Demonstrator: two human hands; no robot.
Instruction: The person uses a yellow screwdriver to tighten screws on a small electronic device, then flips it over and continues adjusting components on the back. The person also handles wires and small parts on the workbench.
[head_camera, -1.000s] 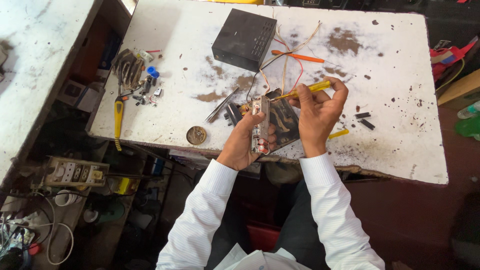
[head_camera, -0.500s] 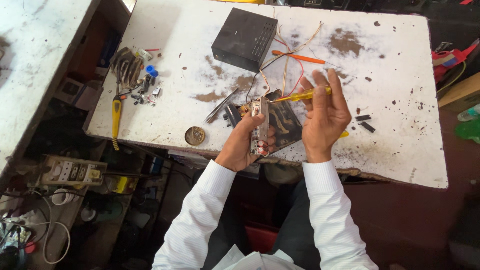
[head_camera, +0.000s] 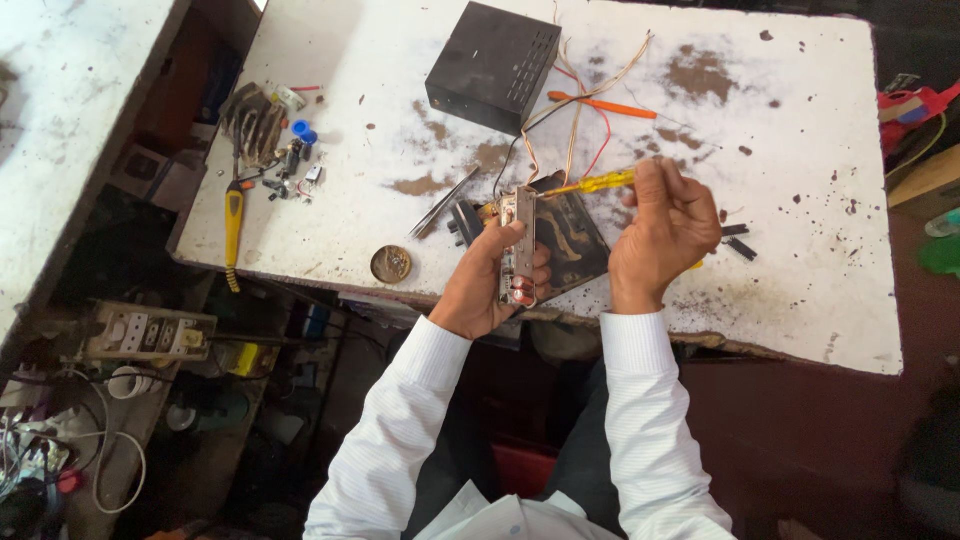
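Over the table's near edge, left hand (head_camera: 487, 285) grips the circuit board (head_camera: 518, 248) upright; right hand (head_camera: 668, 232) clasps the yellow screwdriver (head_camera: 590, 184), tip at the board's top, probably working a screw; next needs steady aim.

Left hand (head_camera: 490, 285) grips an upright circuit board (head_camera: 519, 247); right hand (head_camera: 665, 235) holds a yellow screwdriver (head_camera: 590, 184) against its top, above the table (head_camera: 800, 180)

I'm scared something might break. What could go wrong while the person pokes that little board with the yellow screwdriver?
1. The yellow screwdriver in the right hand points at the top of the circuit board; a slip might jab the left hand gripping it.
2. The thin wires run from the board toward the black box; tugging could perhaps pull them loose.
3. The board is held near the table edge; if dropped, it may fall to the floor.
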